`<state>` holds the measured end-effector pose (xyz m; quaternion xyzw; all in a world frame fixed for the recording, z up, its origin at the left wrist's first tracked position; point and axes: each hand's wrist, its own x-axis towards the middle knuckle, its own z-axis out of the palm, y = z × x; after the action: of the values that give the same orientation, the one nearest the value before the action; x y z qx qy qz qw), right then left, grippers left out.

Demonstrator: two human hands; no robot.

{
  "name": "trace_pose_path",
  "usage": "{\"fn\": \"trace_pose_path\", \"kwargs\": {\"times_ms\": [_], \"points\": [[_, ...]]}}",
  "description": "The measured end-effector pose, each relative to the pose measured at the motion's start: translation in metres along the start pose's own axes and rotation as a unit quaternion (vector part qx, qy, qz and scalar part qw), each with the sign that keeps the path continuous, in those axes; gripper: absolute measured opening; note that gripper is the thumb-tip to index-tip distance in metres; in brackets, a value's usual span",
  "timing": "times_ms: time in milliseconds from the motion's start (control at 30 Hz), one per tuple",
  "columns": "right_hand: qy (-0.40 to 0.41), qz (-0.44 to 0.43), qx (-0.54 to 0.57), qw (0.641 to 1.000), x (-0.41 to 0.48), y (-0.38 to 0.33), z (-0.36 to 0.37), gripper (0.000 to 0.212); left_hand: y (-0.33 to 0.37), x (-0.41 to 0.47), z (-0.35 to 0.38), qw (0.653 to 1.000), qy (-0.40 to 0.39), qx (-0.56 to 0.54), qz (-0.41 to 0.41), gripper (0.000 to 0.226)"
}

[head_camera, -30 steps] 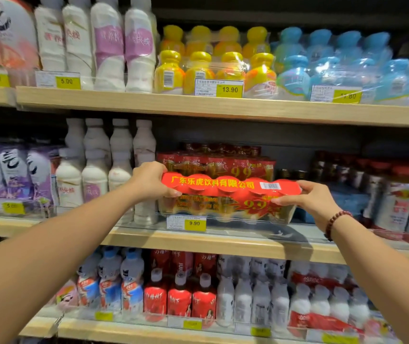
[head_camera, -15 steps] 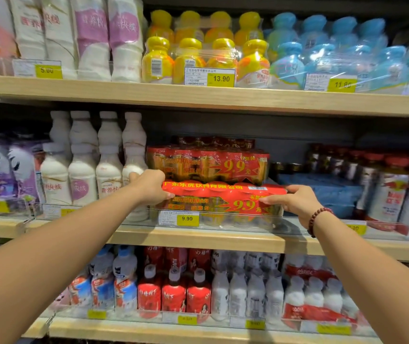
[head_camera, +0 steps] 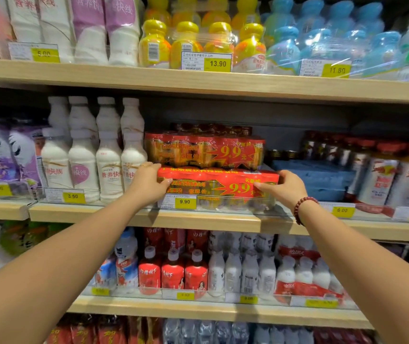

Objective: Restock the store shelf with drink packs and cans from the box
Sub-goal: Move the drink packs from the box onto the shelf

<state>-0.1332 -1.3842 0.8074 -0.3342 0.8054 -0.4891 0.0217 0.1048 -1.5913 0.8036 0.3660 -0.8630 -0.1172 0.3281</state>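
Observation:
A red shrink-wrapped drink pack [head_camera: 217,186] marked 9.9 rests at the front of the middle shelf [head_camera: 198,220], behind the clear rail with the 9.90 tag. My left hand [head_camera: 149,183] grips its left end and my right hand [head_camera: 284,187] grips its right end. Behind it, a second pack of the same kind [head_camera: 206,150] sits higher up. The box is out of view.
White milk bottles [head_camera: 94,167] stand right beside the pack's left end. Blue wrapped packs [head_camera: 312,178] and red-capped jars [head_camera: 384,175] fill the right. The upper shelf [head_camera: 198,81] carries yellow and blue bottle packs; the lower shelf holds red and white bottles.
Both hands have lowered the red pack from in front of the shelf down onto the middle shelf behind the front rail, and pushed it slightly inward.

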Motion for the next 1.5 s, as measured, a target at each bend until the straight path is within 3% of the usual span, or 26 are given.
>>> {"fn": "trace_pose_path", "kwargs": {"times_ms": [100,200,367,500,600,700,867,933,1000,1067,1133,1233,1367,1500], "points": [[0.066,-0.051,-0.027,0.996,-0.024,0.000,0.003,0.067,0.002,-0.013,-0.005,0.995,0.038,-0.090,-0.021,0.049],[0.111,-0.149,-0.028,0.982,-0.063,0.014,0.009,0.049,-0.001,-0.031,-0.007,0.983,0.098,-0.155,-0.031,0.038],[0.067,-0.206,-0.031,0.976,-0.141,0.076,0.044,0.032,-0.022,-0.081,0.003,0.961,0.116,-0.248,-0.045,0.016],[-0.030,-0.111,-0.030,0.993,-0.201,0.160,0.098,0.032,-0.060,-0.162,0.050,0.968,0.102,-0.227,-0.027,0.019],[-0.091,-0.027,-0.057,0.994,-0.252,0.229,0.143,0.033,-0.103,-0.238,0.106,0.975,0.020,-0.217,-0.048,0.024],[-0.154,0.052,-0.069,0.984,-0.305,0.302,0.197,0.034,-0.161,-0.322,0.183,0.973,-0.068,-0.182,-0.125,0.027],[-0.208,0.159,-0.058,0.963,-0.386,0.415,0.277,0.039,-0.228,-0.450,0.294,0.936,-0.158,-0.200,-0.242,0.013],[-0.215,0.193,-0.072,0.955,-0.420,0.461,0.313,0.040,-0.263,-0.499,0.339,0.914,-0.222,-0.184,-0.285,0.018],[-0.209,0.226,-0.064,0.949,-0.445,0.498,0.341,0.041,-0.289,-0.532,0.372,0.903,-0.267,-0.160,-0.296,0.002],[-0.232,0.249,-0.063,0.938,-0.469,0.541,0.370,0.043,-0.309,-0.562,0.406,0.884,-0.288,-0.191,-0.314,0.015],[-0.265,0.263,-0.084,0.924,-0.486,0.579,0.394,0.044,-0.324,-0.585,0.434,0.857,-0.285,-0.227,-0.365,0.026],[-0.279,0.289,-0.111,0.909,-0.505,0.628,0.427,0.066,-0.348,-0.619,0.483,0.793,-0.260,-0.276,-0.477,0.039],[-0.256,0.340,-0.101,0.899,-0.513,0.675,0.460,0.081,-0.372,-0.645,0.544,0.761,-0.166,-0.260,-0.570,0.065],[-0.239,0.367,-0.073,0.896,-0.512,0.722,0.491,0.087,-0.398,-0.658,0.597,0.734,-0.126,-0.311,-0.591,0.080]]}}
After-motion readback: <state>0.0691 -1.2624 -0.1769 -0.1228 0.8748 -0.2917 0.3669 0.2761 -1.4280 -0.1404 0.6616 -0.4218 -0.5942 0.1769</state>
